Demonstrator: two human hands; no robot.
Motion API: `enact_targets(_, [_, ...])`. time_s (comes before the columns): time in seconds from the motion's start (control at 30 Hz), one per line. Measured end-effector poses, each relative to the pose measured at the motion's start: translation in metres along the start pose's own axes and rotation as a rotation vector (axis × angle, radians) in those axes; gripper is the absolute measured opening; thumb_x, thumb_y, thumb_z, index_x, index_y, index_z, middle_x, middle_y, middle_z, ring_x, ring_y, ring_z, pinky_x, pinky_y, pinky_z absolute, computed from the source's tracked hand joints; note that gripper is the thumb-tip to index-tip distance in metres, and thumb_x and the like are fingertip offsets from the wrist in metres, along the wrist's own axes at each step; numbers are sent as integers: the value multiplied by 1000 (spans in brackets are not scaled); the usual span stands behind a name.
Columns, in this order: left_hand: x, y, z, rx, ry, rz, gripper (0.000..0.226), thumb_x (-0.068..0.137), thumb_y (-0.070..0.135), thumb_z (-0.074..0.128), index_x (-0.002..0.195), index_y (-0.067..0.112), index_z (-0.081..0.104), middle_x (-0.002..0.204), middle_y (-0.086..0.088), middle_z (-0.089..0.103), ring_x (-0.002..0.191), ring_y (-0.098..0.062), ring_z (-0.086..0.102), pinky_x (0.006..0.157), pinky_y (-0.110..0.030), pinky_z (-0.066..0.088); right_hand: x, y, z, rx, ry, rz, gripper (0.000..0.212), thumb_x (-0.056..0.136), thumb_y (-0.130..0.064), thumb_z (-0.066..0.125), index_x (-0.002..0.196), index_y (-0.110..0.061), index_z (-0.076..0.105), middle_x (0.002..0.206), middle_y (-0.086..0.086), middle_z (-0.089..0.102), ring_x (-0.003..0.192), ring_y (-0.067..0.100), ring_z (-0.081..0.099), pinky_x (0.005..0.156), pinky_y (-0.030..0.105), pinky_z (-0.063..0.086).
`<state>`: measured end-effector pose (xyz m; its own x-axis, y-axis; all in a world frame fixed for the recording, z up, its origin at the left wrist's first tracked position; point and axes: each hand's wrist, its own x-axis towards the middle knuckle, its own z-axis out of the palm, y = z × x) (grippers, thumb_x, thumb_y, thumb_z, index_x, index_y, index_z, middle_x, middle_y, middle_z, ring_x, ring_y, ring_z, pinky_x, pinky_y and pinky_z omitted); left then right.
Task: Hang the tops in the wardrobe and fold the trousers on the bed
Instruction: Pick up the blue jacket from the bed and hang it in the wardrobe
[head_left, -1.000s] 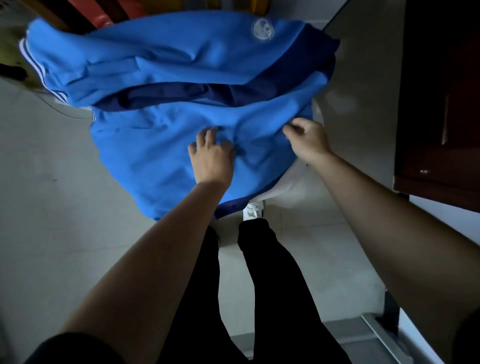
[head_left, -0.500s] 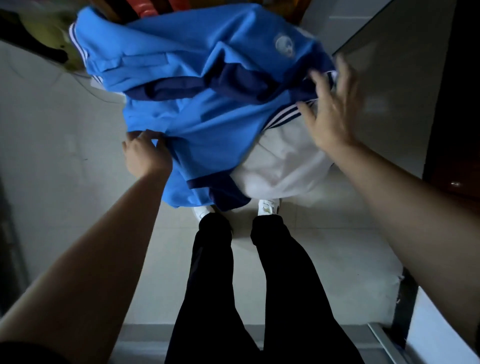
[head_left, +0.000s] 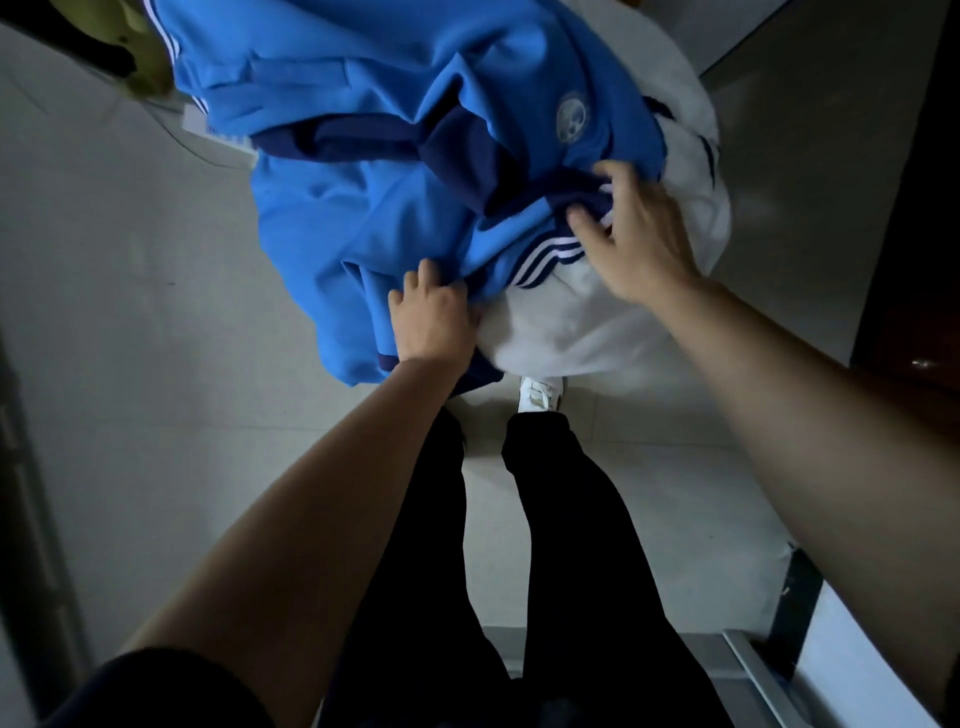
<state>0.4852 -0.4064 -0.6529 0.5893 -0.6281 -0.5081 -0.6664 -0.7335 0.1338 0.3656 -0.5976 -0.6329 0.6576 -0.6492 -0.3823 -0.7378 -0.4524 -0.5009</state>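
Moved left hand (head_left: 434, 322) inward, now clenching the blue top's (head_left: 363, 218) lower edge. Brought right hand (head_left: 641, 239) down onto striped band (head_left: 545, 257) just beyond, fingers spread, grip unclear. White garment (head_left: 571, 322) beneath right hand. Probably still straightening, not finished hanging.

Crumpled blue top (head_left: 363, 218) with navy bands overlaps white garment (head_left: 582, 322), both hanging.

Blue top (head_left: 415, 218) and white garment (head_left: 571, 327) fill the space ahead; open floor (head_left: 130, 322) lies left
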Motion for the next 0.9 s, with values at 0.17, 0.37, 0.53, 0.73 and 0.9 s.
enact_targets(0.17, [-18, -20, 6, -197, 70, -50, 25, 101, 17, 40, 112, 6, 59, 108, -20, 64, 100, -39, 55, 80, -43, 37, -33, 16, 13, -242, -157, -119, 89, 83, -15, 71, 156, -8, 22, 141, 17, 50, 133, 33, 43, 114, 47, 31])
enact_targets(0.37, [-39, -45, -53, -776, 185, -330, 22, 100, 12, 43, 109, 4, 61, 101, -19, 67, 95, -37, 58, 77, -36, 38, -41, -44, -13, -64, -11, -113, 39, 103, -25, 51, 136, -5, 52, 109, 24, 70, 99, 44, 63, 90, 44, 43])
enact_targets(0.53, [-58, -71, -149, -956, 303, -365, 16, 102, 12, 37, 92, 5, 48, 87, -11, 54, 85, -32, 52, 74, -40, 37, -43, -147, -70, 134, -43, -107, 48, 96, -51, 53, 133, -22, 46, 116, 13, 68, 106, 39, 63, 85, 42, 49])
enact_targets(0.73, [-122, -126, -272, -700, 420, -244, 27, 96, 42, 43, 97, 15, 46, 96, -20, 66, 93, -42, 60, 73, -42, 43, -53, -259, -165, -204, -174, -345, 112, 69, -43, 85, 153, -41, 10, 137, 12, 47, 118, 39, 57, 91, 43, 49])
enact_targets(0.9, [-192, -193, -369, -270, 511, -188, 71, 61, 84, 59, 96, 26, 39, 93, 0, 64, 86, -29, 64, 65, -36, 48, -64, -376, -236, -208, -15, -490, 75, 81, -8, 56, 149, -32, 32, 135, 6, 47, 124, 35, 51, 100, 44, 46])
